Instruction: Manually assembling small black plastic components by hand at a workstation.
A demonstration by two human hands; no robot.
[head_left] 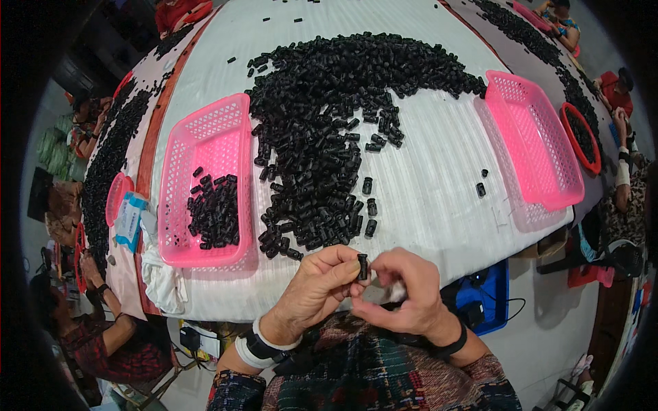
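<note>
My left hand (317,282) pinches a small black cord lock (363,266) upright between thumb and fingers, just past the table's near edge. Close beside it is my right hand (410,291), slightly blurred. Its thumb and forefinger are curved and apart, near the left fingertips, with nothing visible between them. Beyond both hands, a big pile of black cord locks (312,161) spreads over the white-covered table (439,178). Several single pieces lie at the pile's right side. To the left, a pink basket (205,259) contains a heap of the same pieces (216,212).
At the right edge stands another pink basket (528,140), with no pieces visible inside. One loose cord lock (480,189) lies left of it. A wipes packet (130,220) and a white cloth (163,277) are at left. A blue crate (495,294) sits below. Other people work at both sides.
</note>
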